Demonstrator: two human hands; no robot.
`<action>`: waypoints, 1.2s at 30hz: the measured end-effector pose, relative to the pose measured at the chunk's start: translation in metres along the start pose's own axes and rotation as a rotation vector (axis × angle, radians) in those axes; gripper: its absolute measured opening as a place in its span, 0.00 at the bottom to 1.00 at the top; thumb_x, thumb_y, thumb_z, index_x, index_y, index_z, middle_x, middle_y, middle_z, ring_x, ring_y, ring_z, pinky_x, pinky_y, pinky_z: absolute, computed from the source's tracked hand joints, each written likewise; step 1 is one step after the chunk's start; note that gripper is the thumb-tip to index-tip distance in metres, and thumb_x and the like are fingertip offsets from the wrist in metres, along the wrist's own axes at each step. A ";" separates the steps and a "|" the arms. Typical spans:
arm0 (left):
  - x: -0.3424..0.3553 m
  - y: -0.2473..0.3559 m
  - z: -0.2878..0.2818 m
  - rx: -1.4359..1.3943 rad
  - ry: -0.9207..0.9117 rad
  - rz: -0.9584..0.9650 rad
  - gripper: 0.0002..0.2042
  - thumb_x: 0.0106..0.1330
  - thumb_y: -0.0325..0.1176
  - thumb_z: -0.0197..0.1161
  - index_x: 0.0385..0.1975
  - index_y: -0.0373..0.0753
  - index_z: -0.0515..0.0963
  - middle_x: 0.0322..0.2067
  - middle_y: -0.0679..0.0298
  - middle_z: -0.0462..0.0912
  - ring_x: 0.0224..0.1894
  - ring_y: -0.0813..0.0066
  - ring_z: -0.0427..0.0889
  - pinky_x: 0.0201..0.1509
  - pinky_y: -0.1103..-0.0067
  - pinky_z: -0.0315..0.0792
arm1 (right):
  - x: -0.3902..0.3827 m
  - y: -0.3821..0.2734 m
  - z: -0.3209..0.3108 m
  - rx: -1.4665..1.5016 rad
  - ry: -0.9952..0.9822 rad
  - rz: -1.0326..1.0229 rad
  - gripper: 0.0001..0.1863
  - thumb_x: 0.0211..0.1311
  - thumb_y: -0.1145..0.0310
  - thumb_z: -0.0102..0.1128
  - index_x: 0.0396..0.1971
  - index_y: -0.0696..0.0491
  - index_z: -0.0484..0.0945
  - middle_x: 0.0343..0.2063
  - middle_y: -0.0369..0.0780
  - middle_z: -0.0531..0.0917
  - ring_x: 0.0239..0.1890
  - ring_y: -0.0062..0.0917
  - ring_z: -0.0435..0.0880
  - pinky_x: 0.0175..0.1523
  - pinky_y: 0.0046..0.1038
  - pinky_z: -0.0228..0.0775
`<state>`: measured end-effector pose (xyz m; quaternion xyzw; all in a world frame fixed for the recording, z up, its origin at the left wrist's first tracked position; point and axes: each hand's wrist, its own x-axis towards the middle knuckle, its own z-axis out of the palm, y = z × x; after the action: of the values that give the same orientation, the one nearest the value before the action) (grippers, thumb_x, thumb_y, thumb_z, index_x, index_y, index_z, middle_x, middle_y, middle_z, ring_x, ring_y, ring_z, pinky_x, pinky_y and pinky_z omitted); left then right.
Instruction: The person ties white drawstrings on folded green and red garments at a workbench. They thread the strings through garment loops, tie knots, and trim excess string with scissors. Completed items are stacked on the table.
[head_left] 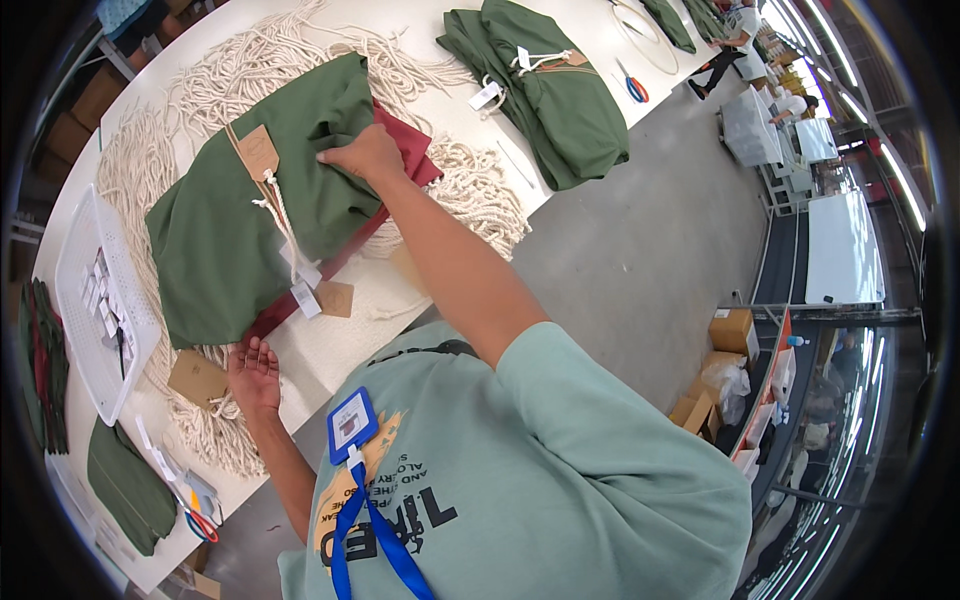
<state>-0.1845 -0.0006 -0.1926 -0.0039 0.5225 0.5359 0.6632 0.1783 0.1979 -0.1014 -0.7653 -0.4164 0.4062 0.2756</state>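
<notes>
A green fabric bag (215, 225) with a tan tag (258, 153) and white drawstring lies in front of me, over a dark red fabric piece (405, 140). At the bag's right edge my right hand (368, 158) grips the cloth, thumb on top and the other fingers hidden. My left hand (256, 378) rests palm up at the near left corner, its fingers slightly curled, apart and touching the edge. Small white tags (306, 298) and a brown tag (335, 298) hang by the near edge.
Cream cord bundles (245, 80) spread under and around the bag. Folded green bags (560, 110) lie at the right, near scissors (633, 86). On the left stand a white basket (75, 260) of small labels and more scissors (203, 522). Other people work farther off.
</notes>
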 end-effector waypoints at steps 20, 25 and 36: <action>-0.022 -0.021 0.030 0.019 -0.050 -0.026 0.19 0.71 0.51 0.61 0.47 0.41 0.74 0.40 0.62 0.80 0.42 0.69 0.80 0.48 0.73 0.77 | 0.039 -0.026 0.003 0.728 -0.166 0.103 0.30 0.56 0.63 0.70 0.56 0.64 0.74 0.52 0.51 0.81 0.49 0.43 0.83 0.52 0.48 0.77; -0.013 -0.018 0.013 -0.067 -0.135 -0.067 0.18 0.70 0.49 0.61 0.48 0.41 0.75 0.40 0.64 0.80 0.40 0.68 0.79 0.48 0.73 0.77 | 0.019 0.004 0.019 0.733 -0.074 0.082 0.25 0.55 0.62 0.69 0.51 0.60 0.80 0.46 0.47 0.84 0.47 0.38 0.84 0.51 0.42 0.76; -0.019 -0.033 0.053 0.002 -0.354 -0.216 0.33 0.66 0.58 0.63 0.59 0.35 0.69 0.50 0.60 0.76 0.50 0.67 0.78 0.57 0.71 0.76 | -0.002 -0.016 0.030 0.779 -0.066 0.004 0.32 0.48 0.68 0.76 0.53 0.64 0.75 0.47 0.47 0.84 0.45 0.39 0.85 0.49 0.43 0.79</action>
<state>-0.1221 0.0022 -0.1731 0.0350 0.3947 0.4533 0.7984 0.1451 0.2064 -0.1040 -0.5907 -0.2381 0.5588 0.5311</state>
